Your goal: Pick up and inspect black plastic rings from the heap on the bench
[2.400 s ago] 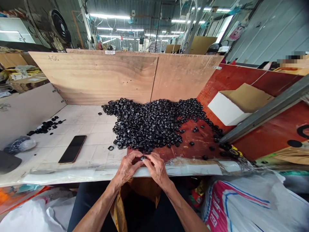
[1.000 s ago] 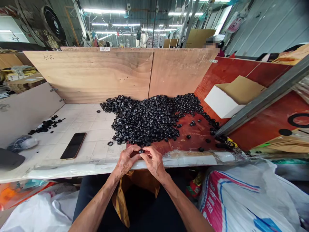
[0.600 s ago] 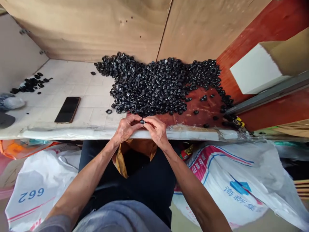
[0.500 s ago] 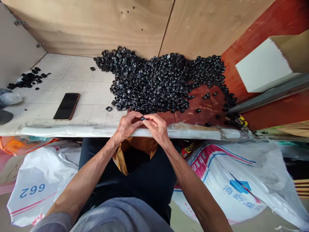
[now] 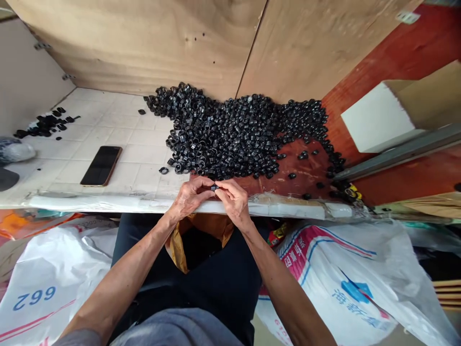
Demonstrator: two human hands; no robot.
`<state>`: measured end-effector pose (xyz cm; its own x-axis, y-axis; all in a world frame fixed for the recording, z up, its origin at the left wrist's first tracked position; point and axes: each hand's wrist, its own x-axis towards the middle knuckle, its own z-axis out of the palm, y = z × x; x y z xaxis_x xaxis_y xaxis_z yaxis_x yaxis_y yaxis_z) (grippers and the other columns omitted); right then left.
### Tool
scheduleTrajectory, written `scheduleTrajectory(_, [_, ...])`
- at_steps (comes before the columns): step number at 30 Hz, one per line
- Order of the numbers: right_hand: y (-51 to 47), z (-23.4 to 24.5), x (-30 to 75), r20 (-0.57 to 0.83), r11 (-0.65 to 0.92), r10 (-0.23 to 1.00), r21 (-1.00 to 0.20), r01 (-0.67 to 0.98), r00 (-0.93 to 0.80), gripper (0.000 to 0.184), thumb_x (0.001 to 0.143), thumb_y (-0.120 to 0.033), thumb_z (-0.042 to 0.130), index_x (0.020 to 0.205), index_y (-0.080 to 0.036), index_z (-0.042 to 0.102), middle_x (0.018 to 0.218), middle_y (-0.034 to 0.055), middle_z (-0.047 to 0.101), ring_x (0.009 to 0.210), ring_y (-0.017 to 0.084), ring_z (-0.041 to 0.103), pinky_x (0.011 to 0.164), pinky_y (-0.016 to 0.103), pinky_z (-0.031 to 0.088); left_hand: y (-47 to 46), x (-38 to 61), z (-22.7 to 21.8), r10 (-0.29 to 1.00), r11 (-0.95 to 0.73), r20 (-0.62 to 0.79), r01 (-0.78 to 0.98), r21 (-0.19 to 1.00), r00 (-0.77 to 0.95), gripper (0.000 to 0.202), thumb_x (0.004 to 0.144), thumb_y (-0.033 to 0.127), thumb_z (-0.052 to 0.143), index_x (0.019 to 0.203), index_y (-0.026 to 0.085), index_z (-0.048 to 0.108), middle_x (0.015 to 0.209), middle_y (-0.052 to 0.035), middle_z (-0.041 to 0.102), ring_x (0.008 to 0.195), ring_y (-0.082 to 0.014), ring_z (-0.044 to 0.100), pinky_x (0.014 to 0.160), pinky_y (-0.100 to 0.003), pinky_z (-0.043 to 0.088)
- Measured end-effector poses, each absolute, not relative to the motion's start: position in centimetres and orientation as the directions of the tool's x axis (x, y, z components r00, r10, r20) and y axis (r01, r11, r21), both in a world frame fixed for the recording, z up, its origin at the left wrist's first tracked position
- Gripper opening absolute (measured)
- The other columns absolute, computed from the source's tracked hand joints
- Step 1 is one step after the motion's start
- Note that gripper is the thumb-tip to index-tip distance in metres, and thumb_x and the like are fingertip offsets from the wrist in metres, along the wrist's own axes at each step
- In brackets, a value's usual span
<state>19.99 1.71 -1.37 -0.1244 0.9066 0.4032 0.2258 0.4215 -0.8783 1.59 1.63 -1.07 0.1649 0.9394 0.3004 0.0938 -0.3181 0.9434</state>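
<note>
Small black ring (image 5: 214, 188), pinched between left hand (image 5: 189, 198), right hand (image 5: 234, 201), both curled inward

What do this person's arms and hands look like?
The left hand and right hand are bare: no gloves, rings or watch show. The left forearm and right forearm are uncovered too, with a grey sleeve at the lower left of the view.

Phone: blk smartphone (image 5: 101, 166), screen up on white tile surface (image 5: 108, 120), left of ctr.
Back: 2 plywood panels (image 5: 144, 43), upright, meeting at a seam.
Right: red board (image 5: 396, 62), white cardbd box (image 5: 378, 117) against it, grey metal rail (image 5: 396, 154) just below box.
Below bench: woven sacks, "662" on L sack (image 5: 46, 298), blue/red print on R sack (image 5: 324, 283).
</note>
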Motion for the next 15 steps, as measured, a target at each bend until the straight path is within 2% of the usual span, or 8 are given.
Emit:
scheduleTrajectory(3, [1.8, -1.6, 19.4, 0.398, 0.402, 0.914, -0.858, 0.319, -0.082, 0.018, 0.094, -0.037, 0.068, 0.097, -0.020, 0.074, 0.082, 0.0034, 0.073, 0.069, 0.017, 0.068, 0.064, 0.027, 0.056, 1.7, 1.4, -1.1, 0.911, -0.402, 0.374, 0.173, 0.899, 0.174, 0.019, 0.091, 0.029, 0.076, 0.107, 0.020, 0.074, 0.107, -0.0064, 0.073, 0.099, -0.0197, 0.070, 0.092, -0.032, 0.055])
scheduleTrajectory(5, [1.9, -1.5, 19.1, 0.428, 0.426, 0.900, -0.821, 0.379, -0.085, 0.021, 0.095, -0.039, 0.067, 0.089, -0.019, 0.072, 0.076, 0.0027, 0.072, 0.061, 0.015, 0.063, 0.061, 0.025, 0.052, 1.7, 1.2, -0.9, 0.895, -0.438, 0.401, 0.217, 0.872, 0.197, 0.016, 0.093, 0.029, 0.073, 0.107, 0.020, 0.074, 0.106, -0.0065, 0.074, 0.099, -0.0194, 0.070, 0.092, -0.032, 0.054])
scheduleTrajectory(9, [2.0, -1.2, 18.7, 0.481, 0.476, 0.871, -0.771, 0.422, -0.103, 0.024, 0.098, -0.035, 0.062, 0.082, -0.020, 0.071, 0.074, 0.0039, 0.071, 0.063, 0.015, 0.062, 0.063, 0.025, 0.050, 1.6, 1.0, -0.8, 0.895, -0.441, 0.404, 0.234, 0.866, 0.191, 0.016, 0.094, 0.031, 0.073, 0.106, 0.021, 0.074, 0.105, -0.0062, 0.075, 0.100, -0.0200, 0.070, 0.093, -0.033, 0.055])
scheduleTrajectory(15, [2.3, -1.0, 19.0, 0.472, 0.491, 0.871, -0.815, 0.308, -0.141, 0.017, 0.096, -0.028, 0.063, 0.085, -0.020, 0.074, 0.076, 0.0026, 0.068, 0.069, 0.017, 0.063, 0.064, 0.026, 0.050, 1.7, 1.0, -1.0, 0.944, -0.311, 0.285, 0.169, 0.935, 0.164, 0.019, 0.089, 0.032, 0.077, 0.104, 0.020, 0.077, 0.105, -0.0065, 0.076, 0.098, -0.0216, 0.071, 0.091, -0.034, 0.056])
